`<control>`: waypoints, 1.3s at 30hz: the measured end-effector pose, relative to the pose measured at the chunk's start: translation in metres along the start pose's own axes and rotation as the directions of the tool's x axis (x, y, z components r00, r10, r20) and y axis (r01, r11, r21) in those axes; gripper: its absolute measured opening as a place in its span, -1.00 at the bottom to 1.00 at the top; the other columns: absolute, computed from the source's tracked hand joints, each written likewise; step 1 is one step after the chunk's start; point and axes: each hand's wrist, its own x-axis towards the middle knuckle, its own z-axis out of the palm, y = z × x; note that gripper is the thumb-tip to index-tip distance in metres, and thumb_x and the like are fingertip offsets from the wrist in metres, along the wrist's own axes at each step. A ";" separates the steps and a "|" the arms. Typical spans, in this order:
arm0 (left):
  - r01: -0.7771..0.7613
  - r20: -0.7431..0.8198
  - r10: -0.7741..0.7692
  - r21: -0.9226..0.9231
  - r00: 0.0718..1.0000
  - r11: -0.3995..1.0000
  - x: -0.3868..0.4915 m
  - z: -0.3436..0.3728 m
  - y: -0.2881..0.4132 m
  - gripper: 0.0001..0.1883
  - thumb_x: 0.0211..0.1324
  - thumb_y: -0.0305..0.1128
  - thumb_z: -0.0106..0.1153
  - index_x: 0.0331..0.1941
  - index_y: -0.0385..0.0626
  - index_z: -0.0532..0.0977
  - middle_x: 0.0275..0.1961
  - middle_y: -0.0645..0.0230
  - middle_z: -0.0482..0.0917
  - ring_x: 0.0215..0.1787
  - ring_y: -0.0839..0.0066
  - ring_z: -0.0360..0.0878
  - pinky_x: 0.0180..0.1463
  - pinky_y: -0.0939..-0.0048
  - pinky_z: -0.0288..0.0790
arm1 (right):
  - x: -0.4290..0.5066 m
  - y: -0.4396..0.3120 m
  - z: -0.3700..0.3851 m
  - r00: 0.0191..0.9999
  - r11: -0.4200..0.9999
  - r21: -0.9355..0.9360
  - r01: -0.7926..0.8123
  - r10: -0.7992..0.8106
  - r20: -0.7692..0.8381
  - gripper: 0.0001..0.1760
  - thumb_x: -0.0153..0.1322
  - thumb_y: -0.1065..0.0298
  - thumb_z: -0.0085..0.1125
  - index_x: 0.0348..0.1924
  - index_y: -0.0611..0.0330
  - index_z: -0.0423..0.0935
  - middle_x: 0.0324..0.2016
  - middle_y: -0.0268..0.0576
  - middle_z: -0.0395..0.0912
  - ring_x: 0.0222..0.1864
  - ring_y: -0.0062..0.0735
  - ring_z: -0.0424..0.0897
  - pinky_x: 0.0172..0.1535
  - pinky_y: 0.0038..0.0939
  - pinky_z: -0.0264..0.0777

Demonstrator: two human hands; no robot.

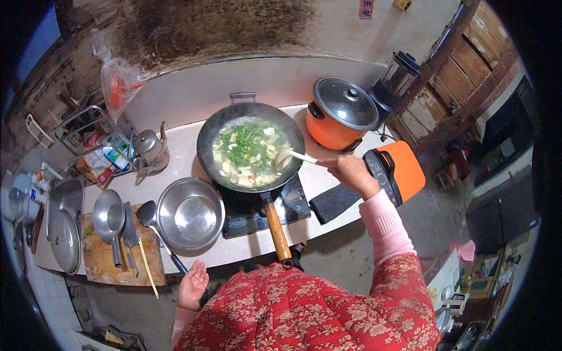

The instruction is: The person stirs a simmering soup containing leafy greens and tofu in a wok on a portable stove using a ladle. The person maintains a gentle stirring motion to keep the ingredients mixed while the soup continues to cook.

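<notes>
My right hand point(347, 172) grips the handle of a pale ladle point(284, 159), whose bowl rests at the right side of a black wok point(205, 145). Broth in the wok holds leafy greens point(240, 139) and pale cubes that look like tofu point(246, 179), and steam rises from it. The wok sits on an induction cooktop point(292, 204), its wooden handle point(276, 230) pointing toward me. Near the counter's front edge, my left hand point(194, 284) is held palm up with nothing in it, close to the dark handle end of a metal spatula point(147, 214).
Left of the wok are a steel basin point(191, 215), a kettle point(150, 149) and a cutting board point(94, 267) bearing a metal scoop point(108, 215), a cleaver point(130, 228) and chopsticks point(147, 265). To the right stand an orange lidded pot point(327, 131), an orange appliance point(401, 171) and a dark cloth point(336, 202).
</notes>
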 end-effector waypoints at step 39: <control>-0.007 -0.009 0.007 -0.037 1.000 0.999 -0.006 -0.011 -0.002 -0.73 0.31 -0.41 0.02 0.07 -0.06 0.46 0.00 0.35 0.61 -0.08 0.47 0.61 0.02 0.32 0.48 | 0.070 -0.051 0.085 0.924 0.960 0.266 0.082 0.027 -0.382 -0.61 0.44 0.24 0.03 0.14 -0.20 0.49 -0.42 0.01 0.60 -0.39 -0.02 0.62 -0.37 -0.09 0.46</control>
